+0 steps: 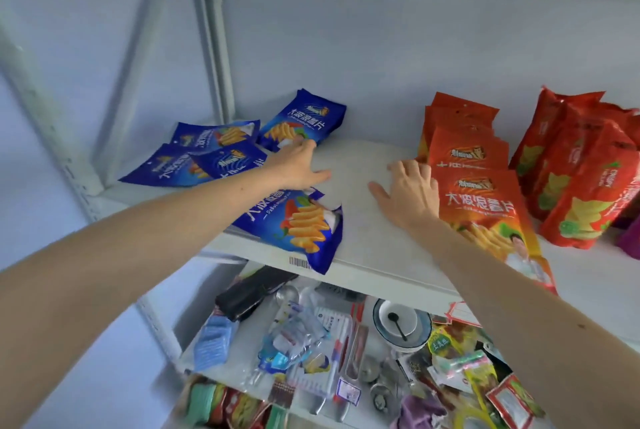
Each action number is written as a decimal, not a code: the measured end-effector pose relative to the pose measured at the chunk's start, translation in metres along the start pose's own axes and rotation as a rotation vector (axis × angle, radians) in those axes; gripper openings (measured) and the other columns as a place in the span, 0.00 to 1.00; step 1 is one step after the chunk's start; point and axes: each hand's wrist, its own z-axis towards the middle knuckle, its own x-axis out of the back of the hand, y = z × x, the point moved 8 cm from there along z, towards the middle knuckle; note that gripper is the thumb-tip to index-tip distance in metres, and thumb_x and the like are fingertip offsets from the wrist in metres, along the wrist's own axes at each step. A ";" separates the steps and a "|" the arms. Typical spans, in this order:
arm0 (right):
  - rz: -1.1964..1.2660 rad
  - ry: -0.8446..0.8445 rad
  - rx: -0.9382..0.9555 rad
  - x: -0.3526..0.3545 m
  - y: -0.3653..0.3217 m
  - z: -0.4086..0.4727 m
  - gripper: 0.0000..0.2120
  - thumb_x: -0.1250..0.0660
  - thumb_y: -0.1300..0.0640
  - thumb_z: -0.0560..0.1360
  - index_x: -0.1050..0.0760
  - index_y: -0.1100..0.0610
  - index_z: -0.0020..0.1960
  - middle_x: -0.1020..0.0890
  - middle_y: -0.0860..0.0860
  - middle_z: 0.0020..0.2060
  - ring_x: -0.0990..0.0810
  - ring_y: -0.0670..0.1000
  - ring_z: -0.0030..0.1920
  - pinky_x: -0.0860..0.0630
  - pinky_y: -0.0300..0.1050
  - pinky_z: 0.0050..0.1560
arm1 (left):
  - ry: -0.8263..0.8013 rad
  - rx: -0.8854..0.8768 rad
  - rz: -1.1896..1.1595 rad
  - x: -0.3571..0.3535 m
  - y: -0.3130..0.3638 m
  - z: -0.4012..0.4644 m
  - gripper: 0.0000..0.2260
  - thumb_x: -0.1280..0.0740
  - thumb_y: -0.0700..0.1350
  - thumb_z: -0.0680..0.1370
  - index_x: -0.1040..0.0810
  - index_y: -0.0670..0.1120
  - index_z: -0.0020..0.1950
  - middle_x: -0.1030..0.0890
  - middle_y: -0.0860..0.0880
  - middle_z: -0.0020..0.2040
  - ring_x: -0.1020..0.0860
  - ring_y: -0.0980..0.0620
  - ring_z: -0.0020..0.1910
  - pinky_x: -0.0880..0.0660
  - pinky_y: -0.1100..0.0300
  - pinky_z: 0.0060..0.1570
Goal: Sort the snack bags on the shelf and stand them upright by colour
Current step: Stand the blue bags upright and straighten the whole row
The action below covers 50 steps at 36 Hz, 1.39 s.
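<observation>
Between blue bags and orange bags, bare shelf (both hands flat)

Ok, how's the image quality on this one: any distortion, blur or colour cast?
Head view: wide-angle bending bows the shelf edge and uprights; a cool bluish cast tints the white surfaces; the lower-shelf clutter is soft; the blue bags and orange bags stay legible; little glare.

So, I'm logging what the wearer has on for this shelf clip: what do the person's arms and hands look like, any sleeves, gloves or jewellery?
Both forearms are bare along the whole length in view, with no sleeve showing. The left hand and right hand wear no gloves, and no ring, watch or bracelet is visible on either hand or wrist. A small dark spot marks the right forearm.
</observation>
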 end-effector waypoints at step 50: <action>0.684 -0.749 -0.042 -0.088 -0.069 0.034 0.24 0.19 0.48 0.64 0.28 0.51 0.53 0.17 0.45 0.47 0.18 0.43 0.44 0.23 0.36 0.43 | 0.419 0.139 -0.497 0.034 -0.105 0.027 0.37 0.18 0.42 0.63 0.30 0.42 0.68 0.32 0.44 0.66 0.28 0.48 0.64 0.25 0.52 0.60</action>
